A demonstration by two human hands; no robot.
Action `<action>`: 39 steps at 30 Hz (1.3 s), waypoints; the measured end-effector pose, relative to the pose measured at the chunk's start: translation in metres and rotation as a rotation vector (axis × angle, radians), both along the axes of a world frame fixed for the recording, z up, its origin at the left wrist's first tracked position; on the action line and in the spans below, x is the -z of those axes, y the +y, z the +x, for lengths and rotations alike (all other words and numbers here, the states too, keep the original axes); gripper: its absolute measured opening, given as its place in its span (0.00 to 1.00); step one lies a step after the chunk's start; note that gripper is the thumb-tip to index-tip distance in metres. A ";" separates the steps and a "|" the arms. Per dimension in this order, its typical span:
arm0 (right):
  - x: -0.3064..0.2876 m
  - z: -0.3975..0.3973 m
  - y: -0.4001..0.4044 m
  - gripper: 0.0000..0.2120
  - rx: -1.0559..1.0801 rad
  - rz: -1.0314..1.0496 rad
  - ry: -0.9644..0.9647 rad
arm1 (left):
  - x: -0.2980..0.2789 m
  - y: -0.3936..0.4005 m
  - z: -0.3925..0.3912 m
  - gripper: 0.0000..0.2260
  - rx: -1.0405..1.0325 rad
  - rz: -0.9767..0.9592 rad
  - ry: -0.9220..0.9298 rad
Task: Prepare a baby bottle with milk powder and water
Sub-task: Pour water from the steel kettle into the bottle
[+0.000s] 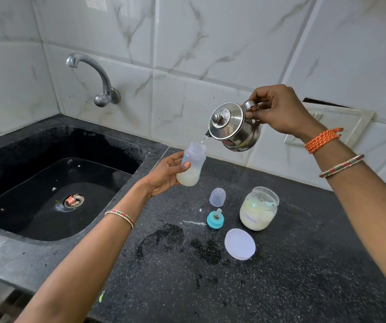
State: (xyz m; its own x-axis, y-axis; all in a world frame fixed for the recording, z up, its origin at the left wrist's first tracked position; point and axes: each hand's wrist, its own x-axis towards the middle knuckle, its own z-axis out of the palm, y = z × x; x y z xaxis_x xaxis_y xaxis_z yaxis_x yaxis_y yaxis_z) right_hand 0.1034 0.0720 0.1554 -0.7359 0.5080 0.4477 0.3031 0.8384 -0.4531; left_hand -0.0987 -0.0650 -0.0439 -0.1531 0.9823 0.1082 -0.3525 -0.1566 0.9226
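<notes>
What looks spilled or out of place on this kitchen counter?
Wet patches darken the counter just in front of the teal nipple ring, so water seems to have spilled there. A thin white streak, perhaps powder, lies beside the ring. Scraps sit in the sink drain.

Single head-mounted wide-angle view; faces forward-down; close above speckled black stone counter (280, 276); white marble-tiled wall (210, 43) behind

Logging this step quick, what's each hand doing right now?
Left hand: holds the clear plastic baby bottle.
Right hand: grips the small steel kettle, pouring.
</notes>
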 end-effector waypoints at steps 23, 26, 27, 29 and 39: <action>-0.001 0.005 0.007 0.06 0.012 0.090 -0.011 | 0.008 0.001 0.006 0.40 0.000 -0.003 0.032; -0.002 0.007 0.005 0.06 0.014 0.103 -0.007 | 0.008 0.001 0.007 0.41 0.001 -0.005 0.034; -0.003 0.007 0.004 0.06 0.013 0.101 -0.006 | 0.009 0.001 0.008 0.41 0.000 -0.006 0.034; -0.003 0.008 0.004 0.06 0.014 0.103 -0.003 | 0.009 0.001 0.009 0.40 0.000 -0.008 0.032; -0.002 0.007 0.007 0.06 0.015 0.140 -0.021 | 0.012 0.000 0.009 0.40 -0.001 -0.019 0.024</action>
State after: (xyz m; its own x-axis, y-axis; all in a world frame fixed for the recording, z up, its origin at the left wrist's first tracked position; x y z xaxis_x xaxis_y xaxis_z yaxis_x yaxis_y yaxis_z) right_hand 0.1104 0.0794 0.1572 -0.7384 0.4527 0.4998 0.3243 0.8883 -0.3253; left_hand -0.0895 -0.0646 -0.0562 -0.1521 0.9839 0.0935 -0.3296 -0.1396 0.9337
